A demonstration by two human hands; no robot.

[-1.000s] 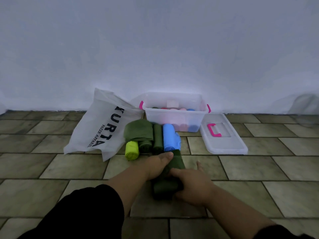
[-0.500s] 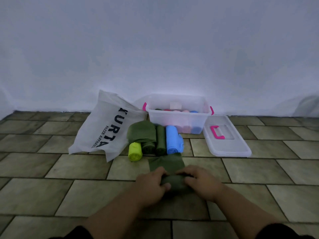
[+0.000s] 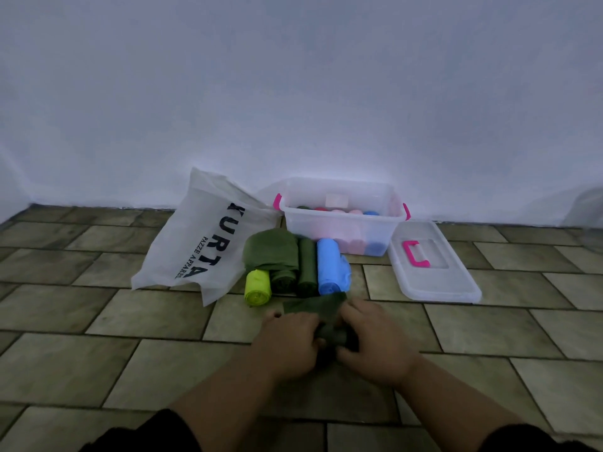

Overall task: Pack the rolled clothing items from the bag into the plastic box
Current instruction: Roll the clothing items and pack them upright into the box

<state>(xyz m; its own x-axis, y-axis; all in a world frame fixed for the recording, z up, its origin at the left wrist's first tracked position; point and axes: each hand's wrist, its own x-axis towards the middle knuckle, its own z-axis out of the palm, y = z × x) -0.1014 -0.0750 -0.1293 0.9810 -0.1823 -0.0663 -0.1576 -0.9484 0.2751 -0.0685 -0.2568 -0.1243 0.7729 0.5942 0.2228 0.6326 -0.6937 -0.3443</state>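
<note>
Thicker green roll [image 3: 331, 332] now, between left grip [image 3: 290, 340] and right grip [image 3: 375, 344]

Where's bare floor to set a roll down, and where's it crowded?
Bare tiles: left of the left hand, nearer than the bag; right of the right hand, nearer than the lid. Crowded: rolls beside bag and box.

Person, two arms in view. Behind the left grip [image 3: 288, 340] and the right grip [image 3: 375, 340] the forearms are bare. Further behind each grip: left sleeve [image 3: 143, 432] and right sleeve [image 3: 535, 438], both black, plain fabric.
</note>
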